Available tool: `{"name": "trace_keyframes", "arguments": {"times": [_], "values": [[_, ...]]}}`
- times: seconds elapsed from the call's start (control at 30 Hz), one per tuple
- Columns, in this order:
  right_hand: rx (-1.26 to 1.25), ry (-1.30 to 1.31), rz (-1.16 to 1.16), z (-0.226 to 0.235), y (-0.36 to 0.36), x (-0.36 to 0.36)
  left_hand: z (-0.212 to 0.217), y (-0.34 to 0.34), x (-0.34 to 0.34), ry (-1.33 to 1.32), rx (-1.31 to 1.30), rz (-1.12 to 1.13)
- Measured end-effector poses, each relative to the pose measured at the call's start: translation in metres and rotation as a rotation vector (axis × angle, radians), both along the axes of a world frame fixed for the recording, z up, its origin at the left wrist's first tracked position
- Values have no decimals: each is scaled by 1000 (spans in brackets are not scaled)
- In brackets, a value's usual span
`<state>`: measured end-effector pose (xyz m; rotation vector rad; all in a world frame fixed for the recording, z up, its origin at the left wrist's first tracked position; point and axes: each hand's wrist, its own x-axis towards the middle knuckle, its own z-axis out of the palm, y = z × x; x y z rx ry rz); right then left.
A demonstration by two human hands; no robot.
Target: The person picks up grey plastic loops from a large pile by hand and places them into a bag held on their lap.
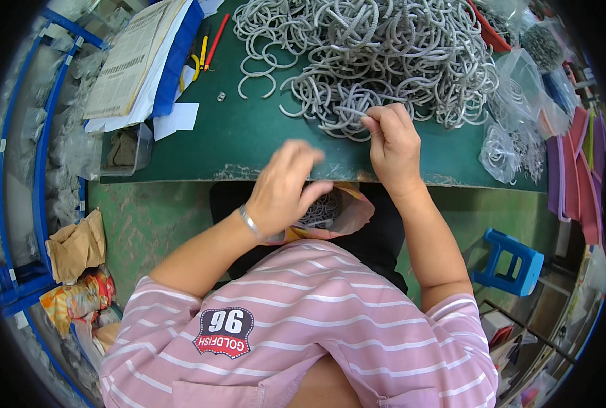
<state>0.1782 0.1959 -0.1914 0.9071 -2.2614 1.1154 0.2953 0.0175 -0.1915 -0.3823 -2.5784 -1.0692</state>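
Note:
A big heap of grey open rings point(398, 54) lies on the green table. At its near edge my right hand point(395, 146) is closed, thumb and forefinger pinched together beside the rings. Whatever is between those fingertips, if anything, is too small to make out. My left hand point(282, 187) hovers at the table's front edge, thumb and fingers apart and nothing visible in it; its fingertips are smeared by motion. Under it, in my lap, a colourful bag point(354, 217) gapes, with grey rings point(322, 209) inside. My left hand and wrist hide part of that bag.
On the table's left are a stack of papers point(129, 64), a red pen point(216, 42), a yellow-handled tool point(199, 60) and a clear plastic box point(137, 151). Clear bags of rings point(510, 149) lie right. A blue stool point(509, 262) stands on the floor.

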Motion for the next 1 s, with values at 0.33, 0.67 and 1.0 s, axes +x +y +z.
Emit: {"name": "trace_keyframes", "arguments": {"times": [0.33, 0.67, 1.0], "values": [[-22, 157, 79, 55, -30, 10, 11, -4, -76, 186, 258, 249], [109, -94, 141, 23, -44, 18, 0, -6, -47, 86, 516, 285], [39, -470, 341, 19, -13, 43, -1, -25, -15, -18, 335, 70]]}}
